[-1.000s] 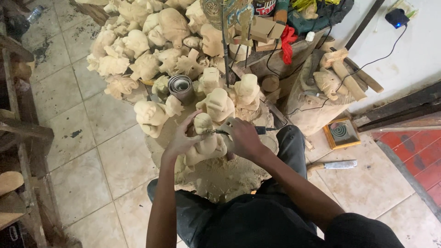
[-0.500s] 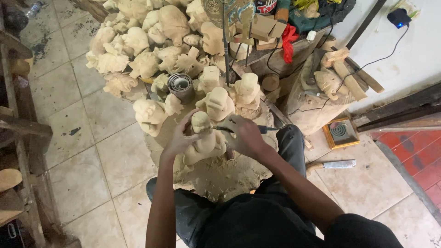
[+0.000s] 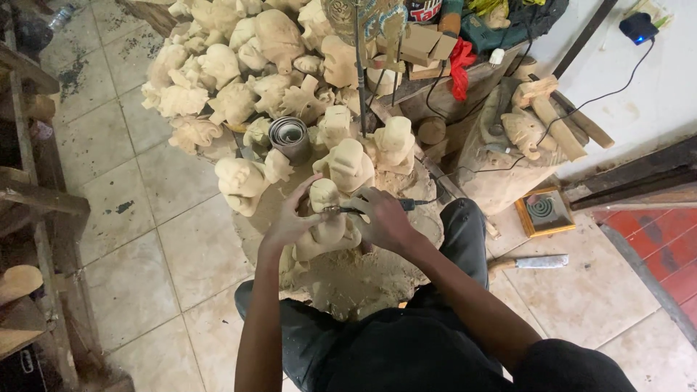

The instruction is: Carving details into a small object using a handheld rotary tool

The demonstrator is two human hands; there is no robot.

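At the centre of the view, on a round, dust-covered wooden stump, stands a pale, unfinished wooden figurine, upright between both hands. The left hand sits at its nine o'clock, fingers wrapped around the body and bracing it. The right hand, at three o'clock, is closed on a thin carving tool whose tip meets the figurine just below the head.

The piece looks like solid raw wood: stiff, fairly light for one hand, dry and dusty rather than slippery. Thin carved details would likely chip under a hard squeeze or a drop, so the thick torso is the safest place to hold, well clear of the tool's tip.

From ten to one o'clock beyond the stump lies a pile of similar pale carvings, with a roll of sandpaper at its near edge. At three o'clock a knife rests on the tiled floor.
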